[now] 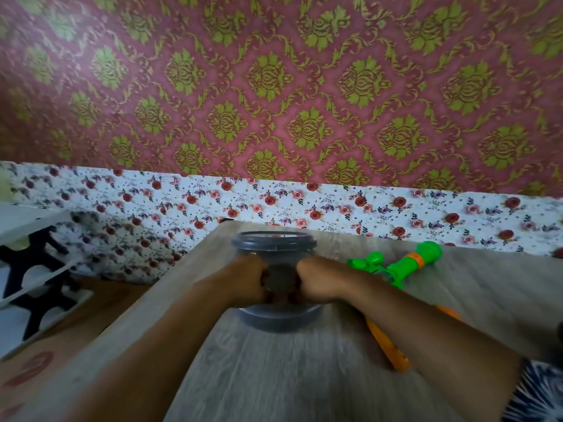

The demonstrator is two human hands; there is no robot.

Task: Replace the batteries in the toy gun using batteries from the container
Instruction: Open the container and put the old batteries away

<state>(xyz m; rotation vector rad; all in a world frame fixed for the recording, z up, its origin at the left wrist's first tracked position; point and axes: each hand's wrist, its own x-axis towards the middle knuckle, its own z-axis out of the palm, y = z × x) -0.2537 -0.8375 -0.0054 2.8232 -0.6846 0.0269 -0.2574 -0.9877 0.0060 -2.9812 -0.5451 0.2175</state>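
Both hands, left (246, 278) and right (320, 280), grip the container (274, 242) near the desk's (274, 376) far edge. The toy gun (405, 266) lies untouched just right of it. No batteries are visible; the whole swap seems left.

A pale wood-grain desk (304, 376) stands against a wall. The upper wall (274, 86) carries pink wallpaper with green-gold damask motifs — below it runs a white band (304, 205) printed with small red and purple roses. At far left, a white shelf (27, 220) with black cut-out supports stands on a brown floor (100, 303).
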